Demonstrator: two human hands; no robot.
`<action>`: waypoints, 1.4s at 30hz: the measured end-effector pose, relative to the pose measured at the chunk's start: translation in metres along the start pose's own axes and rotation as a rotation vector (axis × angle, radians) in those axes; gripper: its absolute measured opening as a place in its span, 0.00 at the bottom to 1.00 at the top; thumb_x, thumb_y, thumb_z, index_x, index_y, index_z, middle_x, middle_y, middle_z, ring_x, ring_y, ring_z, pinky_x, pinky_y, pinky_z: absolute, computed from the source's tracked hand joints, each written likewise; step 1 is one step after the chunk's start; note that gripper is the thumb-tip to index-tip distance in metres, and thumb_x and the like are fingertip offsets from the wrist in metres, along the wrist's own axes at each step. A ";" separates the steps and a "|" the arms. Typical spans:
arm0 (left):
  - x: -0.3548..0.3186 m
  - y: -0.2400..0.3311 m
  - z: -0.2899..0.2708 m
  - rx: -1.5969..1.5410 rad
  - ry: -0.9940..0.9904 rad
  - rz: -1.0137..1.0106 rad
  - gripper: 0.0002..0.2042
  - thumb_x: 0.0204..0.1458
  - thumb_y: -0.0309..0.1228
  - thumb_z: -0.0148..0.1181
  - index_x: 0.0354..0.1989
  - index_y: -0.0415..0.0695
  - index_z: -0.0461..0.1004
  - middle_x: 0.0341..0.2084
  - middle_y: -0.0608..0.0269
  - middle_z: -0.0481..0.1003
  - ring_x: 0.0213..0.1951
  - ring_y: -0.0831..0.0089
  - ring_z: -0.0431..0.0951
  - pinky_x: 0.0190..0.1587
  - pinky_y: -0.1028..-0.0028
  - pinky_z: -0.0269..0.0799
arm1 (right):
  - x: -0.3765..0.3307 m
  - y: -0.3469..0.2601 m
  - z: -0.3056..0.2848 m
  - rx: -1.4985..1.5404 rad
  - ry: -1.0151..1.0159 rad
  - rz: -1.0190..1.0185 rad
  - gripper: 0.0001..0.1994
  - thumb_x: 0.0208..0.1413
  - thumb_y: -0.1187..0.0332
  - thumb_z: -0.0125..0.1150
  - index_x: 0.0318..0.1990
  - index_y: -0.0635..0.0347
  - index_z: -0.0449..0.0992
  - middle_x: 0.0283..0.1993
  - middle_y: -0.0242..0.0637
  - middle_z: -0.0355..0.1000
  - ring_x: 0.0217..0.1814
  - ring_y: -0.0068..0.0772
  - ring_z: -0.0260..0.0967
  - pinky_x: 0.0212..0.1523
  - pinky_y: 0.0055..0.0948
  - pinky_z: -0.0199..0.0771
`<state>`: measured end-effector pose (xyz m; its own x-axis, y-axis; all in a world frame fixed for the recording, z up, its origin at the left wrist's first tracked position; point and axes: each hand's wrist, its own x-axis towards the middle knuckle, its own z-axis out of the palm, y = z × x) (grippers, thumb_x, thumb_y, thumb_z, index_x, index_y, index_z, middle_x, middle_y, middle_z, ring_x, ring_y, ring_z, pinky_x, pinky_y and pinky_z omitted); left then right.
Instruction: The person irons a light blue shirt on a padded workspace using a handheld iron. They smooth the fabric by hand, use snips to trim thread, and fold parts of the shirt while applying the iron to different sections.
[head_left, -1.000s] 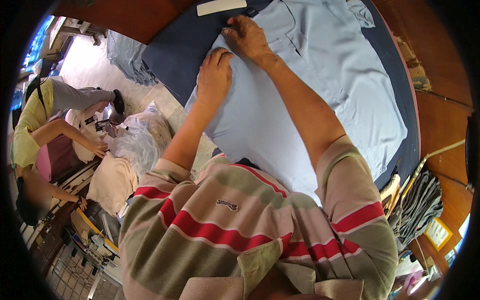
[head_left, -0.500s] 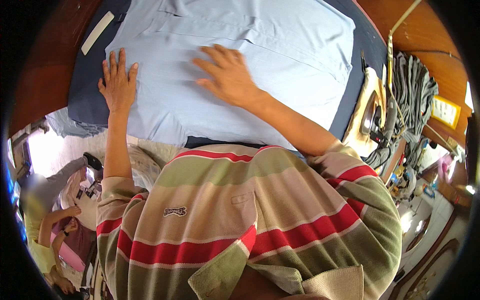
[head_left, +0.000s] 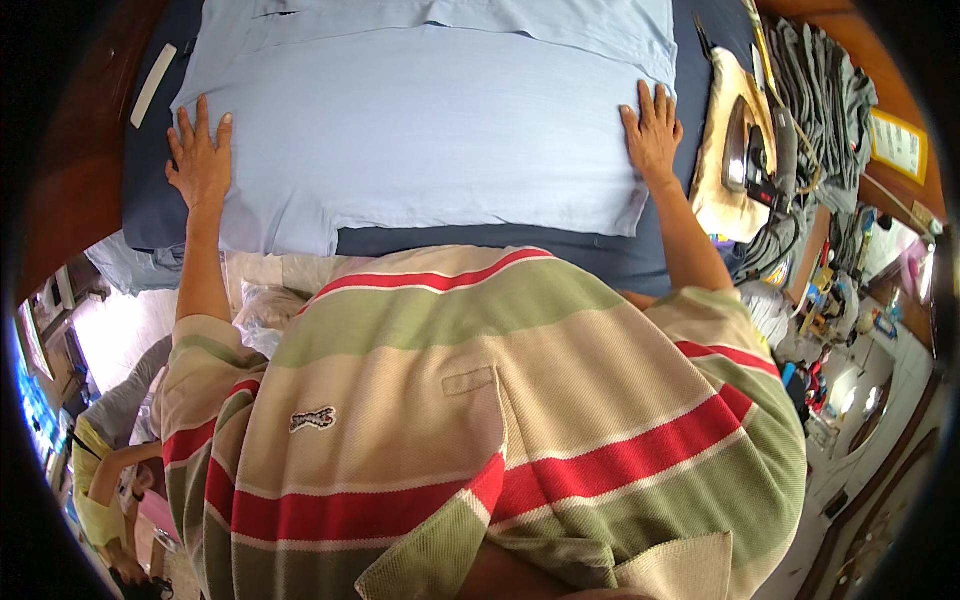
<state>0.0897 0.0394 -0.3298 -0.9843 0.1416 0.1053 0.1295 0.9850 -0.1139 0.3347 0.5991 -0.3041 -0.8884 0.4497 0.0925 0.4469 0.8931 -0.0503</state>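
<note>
Left hand [head_left: 203, 170] and right hand [head_left: 655, 135] lie splayed, gripping nothing, on the blue garment [head_left: 430, 130]: probably light, soft, best held by side edges!

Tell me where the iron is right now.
In the head view, the iron is on the right side, on a cream pad, to the right of the person's right hand and near the dark grey cloth pile.
</note>
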 end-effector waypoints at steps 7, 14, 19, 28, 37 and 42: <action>0.000 -0.003 0.005 -0.043 -0.001 0.004 0.31 0.57 0.62 0.32 0.68 0.69 0.45 0.69 0.63 0.44 0.69 0.55 0.44 0.61 0.41 0.45 | -0.066 -0.017 -0.018 0.074 0.093 -0.070 0.32 0.59 0.41 0.39 0.67 0.42 0.53 0.71 0.49 0.44 0.73 0.57 0.35 0.65 0.61 0.35; 0.002 -0.001 0.003 0.024 -0.018 0.002 0.32 0.56 0.62 0.33 0.68 0.68 0.45 0.69 0.63 0.44 0.69 0.55 0.44 0.61 0.41 0.45 | -0.115 0.005 -0.008 -0.026 -0.057 0.157 0.32 0.59 0.42 0.39 0.68 0.44 0.51 0.72 0.49 0.42 0.74 0.55 0.34 0.66 0.59 0.33; 0.002 0.003 0.002 -0.002 -0.031 -0.034 0.32 0.57 0.62 0.32 0.68 0.67 0.46 0.69 0.63 0.44 0.69 0.56 0.44 0.61 0.43 0.44 | -0.129 0.008 -0.014 0.032 0.093 0.228 0.29 0.58 0.48 0.48 0.63 0.51 0.59 0.68 0.49 0.50 0.70 0.50 0.44 0.64 0.52 0.41; -0.098 0.076 -0.064 -0.526 0.184 0.750 0.19 0.48 0.42 0.60 0.48 0.49 0.73 0.44 0.62 0.74 0.45 0.63 0.72 0.50 0.62 0.62 | -0.161 -0.004 -0.018 0.168 0.243 0.264 0.10 0.54 0.60 0.60 0.30 0.57 0.72 0.37 0.35 0.69 0.42 0.44 0.65 0.40 0.42 0.60; -0.153 0.094 -0.073 -0.607 -0.063 0.808 0.10 0.46 0.33 0.61 0.37 0.47 0.74 0.35 0.68 0.72 0.39 0.67 0.71 0.45 0.66 0.63 | -0.160 0.000 -0.012 0.616 0.329 0.364 0.11 0.54 0.67 0.62 0.31 0.66 0.70 0.20 0.38 0.68 0.21 0.25 0.61 0.24 0.26 0.64; -0.156 0.097 -0.070 -0.611 -0.029 0.770 0.10 0.46 0.32 0.62 0.37 0.47 0.74 0.36 0.67 0.72 0.40 0.65 0.70 0.44 0.65 0.63 | -0.163 0.008 -0.019 0.701 0.296 0.347 0.10 0.52 0.71 0.63 0.39 0.62 0.71 0.31 0.38 0.73 0.32 0.27 0.67 0.34 0.24 0.66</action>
<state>0.2639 0.1196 -0.2877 -0.6067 0.7716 0.1911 0.7683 0.5076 0.3899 0.4851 0.5326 -0.3007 -0.6040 0.7687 0.2103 0.4344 0.5388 -0.7218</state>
